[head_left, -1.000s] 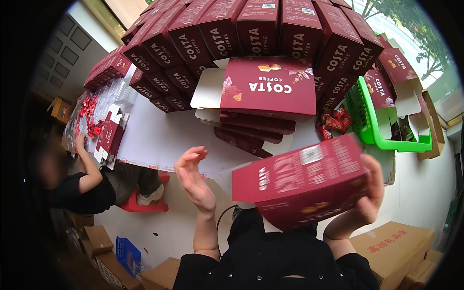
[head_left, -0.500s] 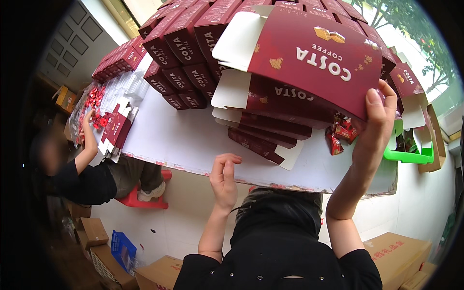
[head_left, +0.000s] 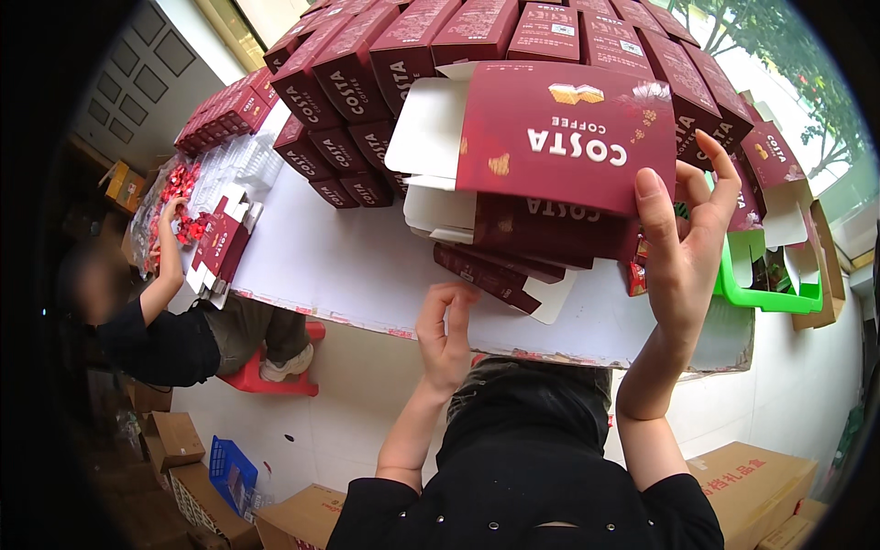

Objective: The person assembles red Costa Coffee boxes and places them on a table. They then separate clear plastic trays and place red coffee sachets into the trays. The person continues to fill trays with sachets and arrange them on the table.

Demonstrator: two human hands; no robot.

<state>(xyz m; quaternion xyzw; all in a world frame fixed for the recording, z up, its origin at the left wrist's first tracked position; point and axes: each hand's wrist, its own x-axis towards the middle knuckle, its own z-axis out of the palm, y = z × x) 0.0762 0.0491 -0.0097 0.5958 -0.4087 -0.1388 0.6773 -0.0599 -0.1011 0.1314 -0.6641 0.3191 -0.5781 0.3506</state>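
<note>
A maroon carton [head_left: 561, 128] with a white flap open at its left end lies on top of a leaning stack of similar open cartons [head_left: 541, 227]. My right hand [head_left: 683, 234] is at its right end, thumb over the front face and the fingers spread apart beyond the edge; the index finger stands clear of the carton. My left hand [head_left: 445, 335] is loosely closed, with no object seen in it. Its curled fingertips are at the table's near edge, close to the lowest carton [head_left: 486, 275]; whether they touch it I cannot tell.
Closed maroon boxes [head_left: 403, 46] are piled across the back of the table [head_left: 367, 266]. Small red wrapped pieces [head_left: 637, 275] lie beside the stack, partly hidden. A green basket [head_left: 779, 298] stands at the right. Another person [head_left: 174, 316] works at the left. Cardboard boxes [head_left: 752, 486] stand behind me.
The top carton has moved left and settled lower onto the stack. My right hand has shifted left and its fingers have spread. My left hand has moved slightly right toward the lowest carton.
</note>
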